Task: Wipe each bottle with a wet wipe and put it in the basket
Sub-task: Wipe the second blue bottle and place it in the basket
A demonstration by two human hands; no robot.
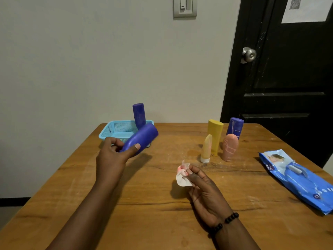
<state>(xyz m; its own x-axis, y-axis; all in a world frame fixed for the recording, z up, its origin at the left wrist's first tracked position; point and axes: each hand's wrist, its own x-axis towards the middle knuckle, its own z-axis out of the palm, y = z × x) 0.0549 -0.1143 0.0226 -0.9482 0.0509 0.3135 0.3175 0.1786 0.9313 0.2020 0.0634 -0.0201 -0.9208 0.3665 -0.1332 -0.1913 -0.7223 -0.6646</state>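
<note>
Six plastic bottles in view, all placed here relative to the light blue perforated plastic basket point(120, 130) at the far left of the brown wooden table point(153, 204). One tall dark blue cylindrical bottle point(139, 115) stands upright inside the basket, at its right end. A second dark blue bottle point(142, 138) is tilted over the basket's near right corner, gripped at its lower end by the left hand point(112, 153), thumb and fingers curled round it. To the right of the basket, well apart from it, stand four more: a yellow flat-topped bottle point(215, 136), a dark blue bottle with pale streaks point(234, 126), a small yellow-orange tube with a white cap point(206, 149), and a pinkish-brown rounded bottle point(229, 147). Nearer the viewer than the basket and to its right, the right hand point(203, 184) pinches a crumpled white wet wipe point(182, 177), stained pink, held above the table. Farthest right of the basket lies a blue wet-wipe pack point(297, 179), flat on the table.
</note>
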